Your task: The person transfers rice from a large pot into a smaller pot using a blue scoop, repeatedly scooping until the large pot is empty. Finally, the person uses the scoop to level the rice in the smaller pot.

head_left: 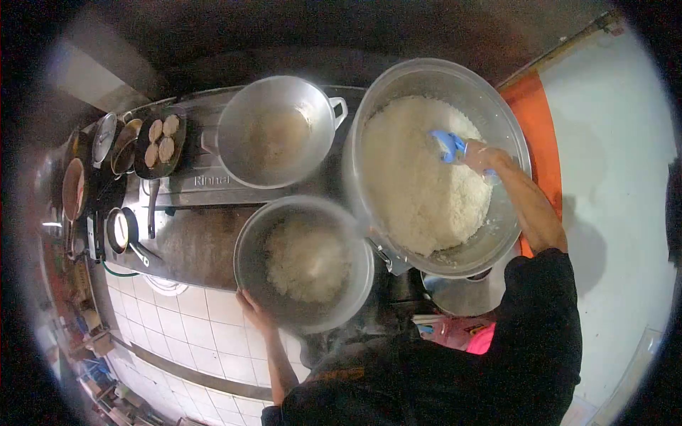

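My right hand [482, 157] is closed around a blue scoop [445, 144] inside a large metal pot [508, 121] on the right. White rice [419, 192] fills much of that pot, and the scoop rests at the rice's upper right part. My left hand [253, 312] grips the lower left rim of a round metal basin [245, 263], its fingers partly hidden by the rim. A smaller heap of rice [305, 266] lies in the basin. Haze, perhaps steam, blurs the basin's upper right edge, which sits close beside the pot.
An aluminium wok [238, 153] with side handles stands on the stove [202, 193] beyond the basin. Left of it are a frying pan [174, 162] with several round patties and a small pan [117, 241]. A metal lid [465, 298] lies below the pot. A white wall [618, 213] bounds the right.
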Demonstrator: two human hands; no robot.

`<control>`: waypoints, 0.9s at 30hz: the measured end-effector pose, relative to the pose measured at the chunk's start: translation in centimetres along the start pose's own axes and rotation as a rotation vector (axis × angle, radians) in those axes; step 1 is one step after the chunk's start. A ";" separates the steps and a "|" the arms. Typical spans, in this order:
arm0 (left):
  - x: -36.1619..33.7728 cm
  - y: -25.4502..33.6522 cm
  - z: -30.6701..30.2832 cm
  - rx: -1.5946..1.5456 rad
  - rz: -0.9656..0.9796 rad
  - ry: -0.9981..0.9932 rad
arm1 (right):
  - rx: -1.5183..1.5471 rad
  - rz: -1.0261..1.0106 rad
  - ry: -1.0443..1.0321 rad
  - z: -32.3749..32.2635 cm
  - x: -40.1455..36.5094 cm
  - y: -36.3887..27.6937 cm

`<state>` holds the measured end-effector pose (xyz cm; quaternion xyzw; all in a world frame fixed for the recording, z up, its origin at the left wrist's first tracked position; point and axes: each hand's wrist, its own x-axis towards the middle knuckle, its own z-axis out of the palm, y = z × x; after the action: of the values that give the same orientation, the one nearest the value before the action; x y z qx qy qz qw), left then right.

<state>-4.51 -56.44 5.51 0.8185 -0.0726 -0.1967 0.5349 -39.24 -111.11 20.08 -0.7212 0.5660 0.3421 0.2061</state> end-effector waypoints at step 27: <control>-1.2 4.9 0.4 0.016 0.149 0.050 | 0.790 0.002 -0.344 7.2 -16.3 3.5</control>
<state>-5.35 -58.45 10.12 0.8196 -0.1214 -0.1351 0.5434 -46.55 -96.17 27.34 -0.5185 0.6116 0.2146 0.5577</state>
